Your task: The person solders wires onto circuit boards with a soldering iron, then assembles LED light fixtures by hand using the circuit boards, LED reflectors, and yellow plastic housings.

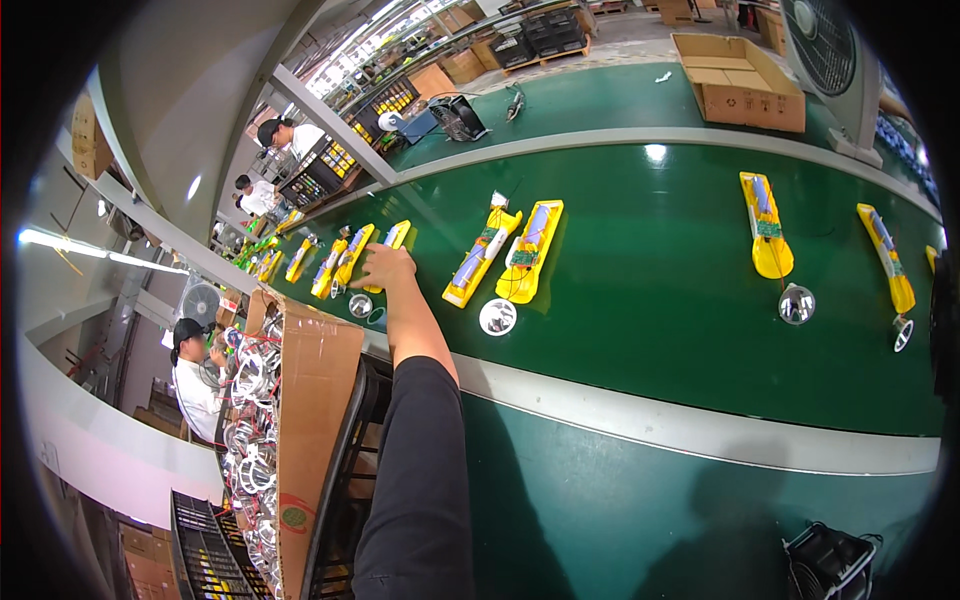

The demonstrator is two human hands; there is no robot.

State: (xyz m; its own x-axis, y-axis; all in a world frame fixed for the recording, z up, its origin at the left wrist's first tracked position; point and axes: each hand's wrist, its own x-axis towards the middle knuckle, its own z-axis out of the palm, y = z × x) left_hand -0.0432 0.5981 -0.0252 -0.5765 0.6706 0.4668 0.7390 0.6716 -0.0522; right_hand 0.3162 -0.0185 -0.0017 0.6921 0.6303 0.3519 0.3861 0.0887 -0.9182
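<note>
My left hand (387, 267) reaches over the green conveyor belt, its fingers spread and holding nothing that I can see. Just beyond the fingers lies a yellow plastic housing (398, 235), partly hidden by the hand. Next to it on the left, another yellow housing (354, 255) carries a blue cylinder. A round silver reflector (360, 305) lies on the belt below the fingertips. To the right of my hand are two open yellow housings (472, 268) (533, 250) with blue cylinders and green circuit boards, and a white-rimmed reflector (497, 317). My right hand is out of view.
More housings (765, 225) (887, 258) with wired reflectors lie along the belt (650, 300) to the right. A cardboard box (320, 400) full of reflectors stands beside my arm. Across the belt are an open carton (740, 85) and a fan (825, 50). Co-workers (195, 380) stand leftward.
</note>
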